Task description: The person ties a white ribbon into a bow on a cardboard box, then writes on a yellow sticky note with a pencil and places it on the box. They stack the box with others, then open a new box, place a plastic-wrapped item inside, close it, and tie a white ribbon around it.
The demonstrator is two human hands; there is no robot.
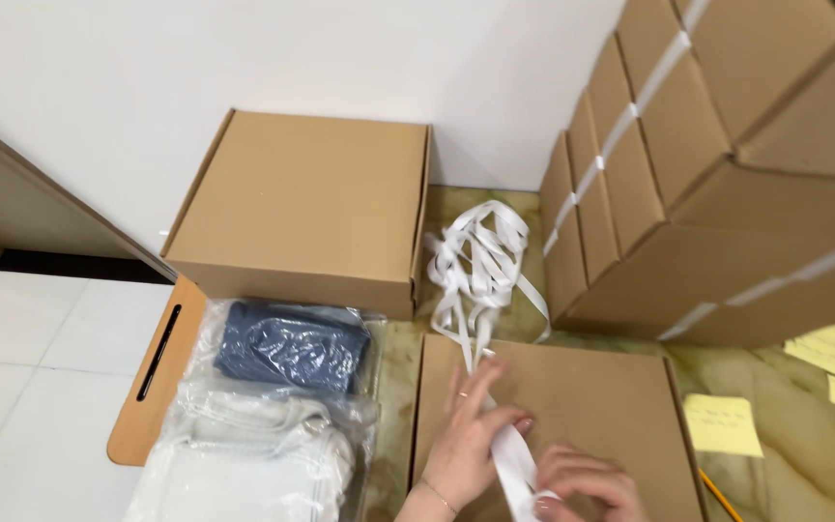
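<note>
Plain white wall runs behind a greenish marbled surface (pixel 775 382) crowded with cardboard. Near its front edge lies a flat brown box (pixel 591 406), and both of the person's hands work on top of it. The left hand (pixel 466 435) rests on the box with fingers spread, its fingertips pressing a white strap (pixel 514 462) against the lid. The right hand (pixel 582 483), close beside it near the bottom edge of view, curls its fingers around the same strap and holds its lower end. From the hands the strap runs up across the box to a loose tangle of white strapping (pixel 480 256) lying on the surface, between a closed square box (pixel 306 208) at the back and a stack of strapped cartons (pixel 727 174) at the right. Yellow sticky notes (pixel 722 423) lie on the surface right of the flat box, with more farther right. At the left edge, clear bags of folded clothing, one dark blue (pixel 292 346) and one pale (pixel 253 454), sit on a tan board (pixel 157 377).
</note>
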